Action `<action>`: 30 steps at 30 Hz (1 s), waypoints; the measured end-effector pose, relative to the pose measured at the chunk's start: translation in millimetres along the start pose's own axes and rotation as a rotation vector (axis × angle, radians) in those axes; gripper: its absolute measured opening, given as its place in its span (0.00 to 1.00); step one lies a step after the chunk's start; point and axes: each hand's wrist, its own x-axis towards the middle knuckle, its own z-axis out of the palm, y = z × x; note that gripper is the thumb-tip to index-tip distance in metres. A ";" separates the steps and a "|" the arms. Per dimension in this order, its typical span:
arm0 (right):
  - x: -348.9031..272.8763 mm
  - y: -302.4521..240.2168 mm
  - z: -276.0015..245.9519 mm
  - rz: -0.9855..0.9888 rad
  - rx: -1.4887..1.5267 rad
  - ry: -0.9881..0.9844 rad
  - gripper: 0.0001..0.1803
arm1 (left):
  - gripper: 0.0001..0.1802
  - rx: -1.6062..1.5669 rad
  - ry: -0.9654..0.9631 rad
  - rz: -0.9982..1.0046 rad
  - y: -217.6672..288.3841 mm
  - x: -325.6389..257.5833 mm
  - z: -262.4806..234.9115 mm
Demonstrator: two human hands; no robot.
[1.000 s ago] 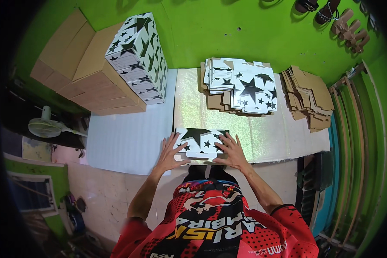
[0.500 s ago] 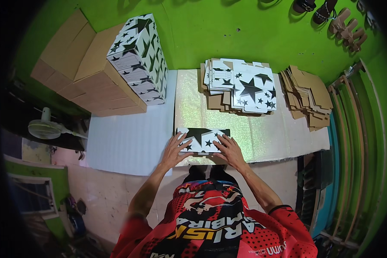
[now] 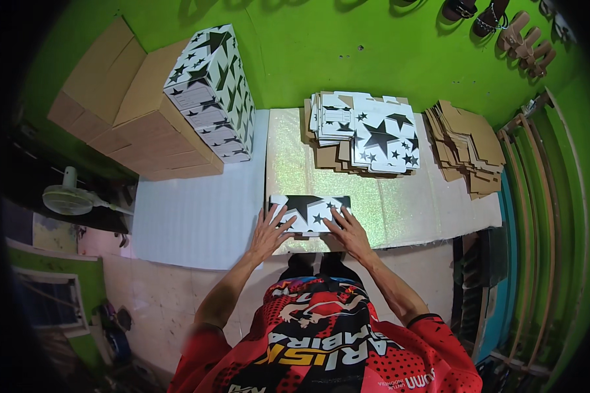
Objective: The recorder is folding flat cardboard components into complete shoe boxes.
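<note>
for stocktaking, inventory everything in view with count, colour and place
table: one, white and cream, centre
front star box: one, white/black, front
flat star cartons: stack, white/black, back
flat brown cartons: stack, brown, back right
stacked star boxes: several, white/black, back left
brown boxes: count unclear, brown, far left
fan: one, pale, left
wall: one, green, behind
sandals: several, black, tan, upper right
rack: one, brown, right
shirt: one, red/black, bottom
left hand: one, bare, box's left
right hand: one, bare, box's right

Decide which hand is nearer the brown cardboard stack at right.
Right. The right hand is below and left of the brown cardboard stack in the picture; the left hand is farther left.
</note>
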 end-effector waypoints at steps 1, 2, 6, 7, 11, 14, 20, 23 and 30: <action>3.6 1.7 -4.5 -0.008 0.036 0.028 0.33 | 0.32 -0.114 0.026 0.003 -0.3 4.1 -3.9; 7.6 5.7 -10.4 0.009 0.087 0.018 0.31 | 0.32 -0.111 0.026 0.005 -3.0 8.3 -9.3; 19.1 10.6 -32.1 0.068 0.090 -0.017 0.28 | 0.28 -0.073 0.003 0.035 6.8 36.7 -37.8; 25.0 7.4 -32.3 0.060 0.102 0.017 0.28 | 0.27 -0.071 0.048 0.045 7.7 41.6 -38.4; 39.7 -10.1 -24.8 0.022 0.069 0.122 0.25 | 0.25 -0.152 0.109 0.067 22.9 61.4 -37.8; 48.4 -11.3 -17.1 0.118 0.178 0.194 0.20 | 0.27 -0.282 0.150 0.039 30.2 65.0 -27.1; 54.4 -6.9 -15.9 0.120 0.211 0.282 0.17 | 0.19 -0.444 0.229 -0.080 36.9 75.8 -21.0; 56.9 -15.0 -19.4 0.102 0.201 0.294 0.16 | 0.17 -0.533 0.257 -0.101 31.2 73.9 -17.1; 58.8 -14.3 -19.4 0.112 0.232 0.299 0.14 | 0.17 -0.516 0.255 -0.064 27.0 73.9 -15.1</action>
